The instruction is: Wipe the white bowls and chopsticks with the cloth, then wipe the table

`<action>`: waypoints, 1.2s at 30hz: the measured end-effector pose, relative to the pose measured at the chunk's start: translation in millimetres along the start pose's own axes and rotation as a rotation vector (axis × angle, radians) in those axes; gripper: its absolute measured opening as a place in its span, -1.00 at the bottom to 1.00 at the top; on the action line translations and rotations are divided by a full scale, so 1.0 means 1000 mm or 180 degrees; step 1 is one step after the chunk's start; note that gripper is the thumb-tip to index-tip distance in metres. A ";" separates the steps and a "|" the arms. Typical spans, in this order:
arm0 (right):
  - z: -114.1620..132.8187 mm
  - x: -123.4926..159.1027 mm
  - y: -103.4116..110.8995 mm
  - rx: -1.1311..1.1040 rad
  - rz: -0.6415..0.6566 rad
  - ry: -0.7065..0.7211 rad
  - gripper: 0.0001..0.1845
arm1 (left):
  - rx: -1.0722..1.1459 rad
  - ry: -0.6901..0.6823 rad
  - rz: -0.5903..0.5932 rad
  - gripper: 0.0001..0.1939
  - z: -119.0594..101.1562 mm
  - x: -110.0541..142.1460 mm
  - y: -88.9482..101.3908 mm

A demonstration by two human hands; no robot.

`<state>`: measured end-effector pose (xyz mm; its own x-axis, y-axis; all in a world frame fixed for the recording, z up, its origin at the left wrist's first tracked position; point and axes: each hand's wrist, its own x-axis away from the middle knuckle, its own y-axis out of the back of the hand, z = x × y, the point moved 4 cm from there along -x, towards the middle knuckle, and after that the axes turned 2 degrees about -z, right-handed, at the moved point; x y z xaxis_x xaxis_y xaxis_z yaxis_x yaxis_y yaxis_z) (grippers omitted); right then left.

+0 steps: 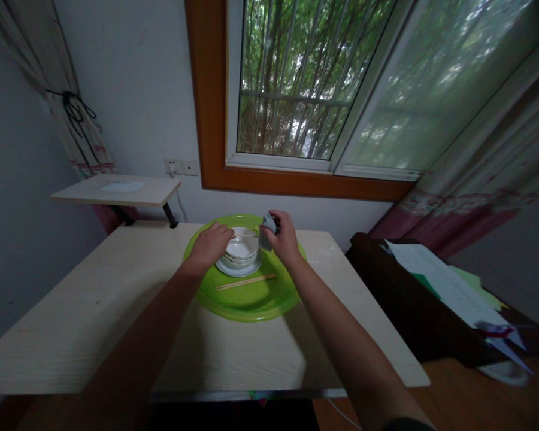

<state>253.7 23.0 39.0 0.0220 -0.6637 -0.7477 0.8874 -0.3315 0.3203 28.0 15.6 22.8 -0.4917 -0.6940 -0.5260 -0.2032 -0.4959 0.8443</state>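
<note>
A round green tray [251, 306] lies on the table. On it stands a stack of white bowls [241, 246] on a white plate [239, 272]. My left hand [212, 244] is at the left rim of the bowls, fingers closed on what looks like a thin chopstick [247, 235] that crosses above the top bowl. My right hand [285, 234] is closed on a bunched grey cloth [269, 224], right of the bowls. The far end of the stick reaches toward the cloth; whether they touch I cannot tell. A pair of wooden chopsticks [245, 282] lies in front of the plate.
The pale wooden table [117, 311] carries a small raised shelf [117, 190] at back left, with a paper on it. Behind are a white wall and a barred window [296, 78]. To the right, a dark brown piece of furniture [399, 299] holds papers.
</note>
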 end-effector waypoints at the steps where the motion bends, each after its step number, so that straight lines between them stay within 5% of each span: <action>1: 0.005 0.002 -0.006 0.0025 0.0200 0.0184 -0.54 | -0.0003 0.0019 0.0003 -0.78 0.000 0.000 0.000; 9: 0.013 0.017 -0.038 0.0502 0.1741 0.0922 -0.79 | 0.0260 0.0079 0.0151 -0.74 -0.002 0.000 -0.002; 16: 0.015 0.014 -0.027 0.0476 0.1330 0.0517 -0.54 | 0.0367 0.0166 0.0123 -0.71 -0.002 0.000 0.000; 25: 0.010 0.013 -0.030 0.1446 0.1490 0.0908 -0.69 | 0.0319 0.0207 0.0213 -0.70 -0.004 0.000 0.005; 36: 0.013 0.016 -0.040 0.1285 0.1602 0.1000 -0.66 | 0.0307 0.0059 0.0183 -0.70 -0.008 -0.001 0.003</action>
<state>212.1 16.7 21.9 0.5693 -0.5969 -0.5653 0.4965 -0.2984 0.8151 34.5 11.1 24.9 -0.4894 -0.7297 -0.4775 -0.2560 -0.4032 0.8786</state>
